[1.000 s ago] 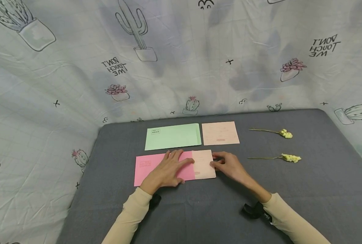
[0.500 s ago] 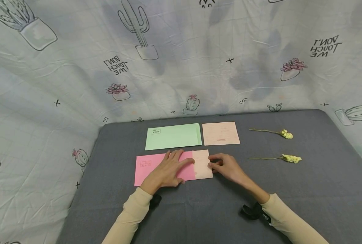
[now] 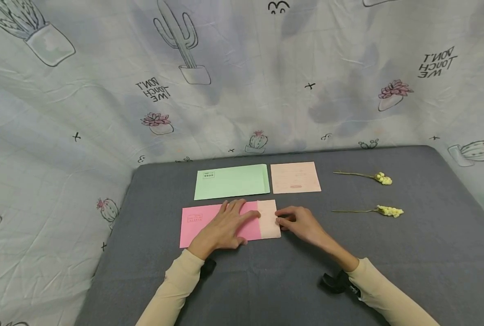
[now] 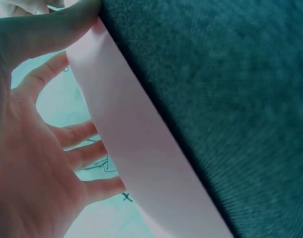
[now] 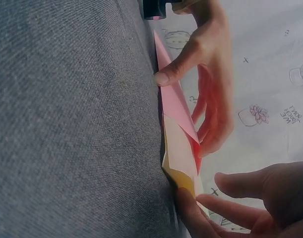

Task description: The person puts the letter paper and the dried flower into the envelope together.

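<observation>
A pink envelope (image 3: 193, 228) lies flat near the middle of the table, with a small printed box at its left end. Out of its right end sticks a beige card (image 3: 268, 226); the rest of the card is hidden inside. My left hand (image 3: 222, 226) presses on the envelope with fingers spread, its index fingertip at the envelope's mouth and its thumb at the near edge (image 4: 136, 129). At the card's outer edge, my right hand (image 3: 301, 222) pinches the card. The right wrist view shows the card's end (image 5: 178, 148) bowed slightly, with a yellowish underside.
Behind the pink envelope lie a green envelope (image 3: 234, 183) and another beige card (image 3: 295, 178). Two yellow flower stems, one farther back (image 3: 382, 179) and one nearer (image 3: 389, 211), lie to the right on the grey tablecloth (image 3: 429, 253). A patterned curtain (image 3: 242, 68) hangs behind.
My right hand has moved left with the card, so less of the card shows outside the pink envelope. The left hand has stayed in place.
</observation>
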`<state>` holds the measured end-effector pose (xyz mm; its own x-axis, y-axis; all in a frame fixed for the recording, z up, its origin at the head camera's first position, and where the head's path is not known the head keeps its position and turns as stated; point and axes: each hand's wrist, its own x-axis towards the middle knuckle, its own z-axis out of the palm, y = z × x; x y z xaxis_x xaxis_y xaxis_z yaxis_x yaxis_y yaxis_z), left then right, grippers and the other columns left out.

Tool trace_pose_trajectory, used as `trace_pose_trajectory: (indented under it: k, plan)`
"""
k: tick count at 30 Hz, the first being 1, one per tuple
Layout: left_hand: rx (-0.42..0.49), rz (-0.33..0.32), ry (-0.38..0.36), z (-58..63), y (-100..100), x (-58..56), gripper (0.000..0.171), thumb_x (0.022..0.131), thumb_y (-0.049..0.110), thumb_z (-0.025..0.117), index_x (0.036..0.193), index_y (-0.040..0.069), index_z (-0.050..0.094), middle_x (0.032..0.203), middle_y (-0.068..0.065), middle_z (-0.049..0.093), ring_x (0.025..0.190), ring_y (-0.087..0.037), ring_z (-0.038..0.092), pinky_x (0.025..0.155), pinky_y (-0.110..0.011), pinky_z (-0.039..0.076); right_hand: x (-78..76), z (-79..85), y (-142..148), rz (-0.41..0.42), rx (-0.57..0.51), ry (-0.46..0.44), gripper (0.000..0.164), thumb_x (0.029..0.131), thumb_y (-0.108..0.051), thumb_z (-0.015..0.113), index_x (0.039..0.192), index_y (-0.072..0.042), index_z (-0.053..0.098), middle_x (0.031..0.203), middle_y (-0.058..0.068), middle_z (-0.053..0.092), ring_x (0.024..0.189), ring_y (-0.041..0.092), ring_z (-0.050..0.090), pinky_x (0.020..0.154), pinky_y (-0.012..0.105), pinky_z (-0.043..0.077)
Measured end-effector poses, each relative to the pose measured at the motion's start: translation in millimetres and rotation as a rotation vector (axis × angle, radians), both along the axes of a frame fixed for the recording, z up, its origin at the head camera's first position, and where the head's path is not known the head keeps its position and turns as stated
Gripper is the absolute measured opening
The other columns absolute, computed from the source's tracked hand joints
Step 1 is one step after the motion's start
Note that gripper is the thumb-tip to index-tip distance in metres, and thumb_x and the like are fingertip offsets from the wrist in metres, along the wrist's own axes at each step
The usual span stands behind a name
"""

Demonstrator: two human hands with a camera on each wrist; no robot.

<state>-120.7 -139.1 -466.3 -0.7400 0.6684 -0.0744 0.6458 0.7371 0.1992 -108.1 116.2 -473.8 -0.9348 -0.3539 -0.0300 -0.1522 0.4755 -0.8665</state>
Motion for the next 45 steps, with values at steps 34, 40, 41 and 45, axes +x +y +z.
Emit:
trace_pose_trajectory:
  k: [34, 40, 41, 45]
  plan:
    - [-0.025, -0.004, 0.026, 0.5, 0, 1.0, 0.076, 0.075, 0.037, 0.08, 0.143, 0.03, 0.046, 0.145, -0.013, 0.037, 0.136, -0.029, 0.033, 0.114, -0.058, 0.022, 0.1, 0.7, -20, 0.077, 0.12, 0.111, 0.025, 0.092, -0.015, 0.068, 0.112, -0.001, 0.071, 0.107, 0.011, 0.069, 0.081, 0.013, 0.064, 0.073, 0.033, 0.053]
    - [-0.026, -0.009, 0.038, 0.2, -1, 1.6, 0.077, 0.075, 0.037, 0.081, 0.143, 0.03, 0.046, 0.145, -0.014, 0.038, 0.136, -0.029, 0.033, 0.113, -0.057, 0.023, 1.3, 2.2, -22, 0.077, 0.064, 0.047, 0.027, 0.093, -0.014, 0.066, 0.115, 0.002, 0.069, 0.1, 0.01, 0.072, 0.078, 0.012, 0.067, 0.072, 0.031, 0.053]
    - [-0.025, -0.009, 0.039, 0.1, -1, 1.8, 0.077, 0.075, 0.037, 0.081, 0.143, 0.03, 0.046, 0.145, -0.014, 0.038, 0.136, -0.029, 0.033, 0.113, -0.056, 0.023, 1.4, 2.4, -22, 0.078, 0.051, 0.029, 0.027, 0.093, -0.013, 0.065, 0.116, 0.002, 0.069, 0.1, 0.01, 0.072, 0.078, 0.012, 0.067, 0.071, 0.03, 0.054]
    - [-0.022, -0.006, 0.036, -0.2, -1, 2.3, 0.077, 0.075, 0.037, 0.081, 0.143, 0.03, 0.046, 0.145, -0.014, 0.038, 0.136, -0.029, 0.033, 0.114, -0.057, 0.022, 1.9, 3.3, -24, 0.085, 0.001, -0.033, 0.029, 0.094, -0.012, 0.064, 0.118, 0.004, 0.067, 0.101, 0.012, 0.073, 0.079, 0.014, 0.07, 0.071, 0.028, 0.054]
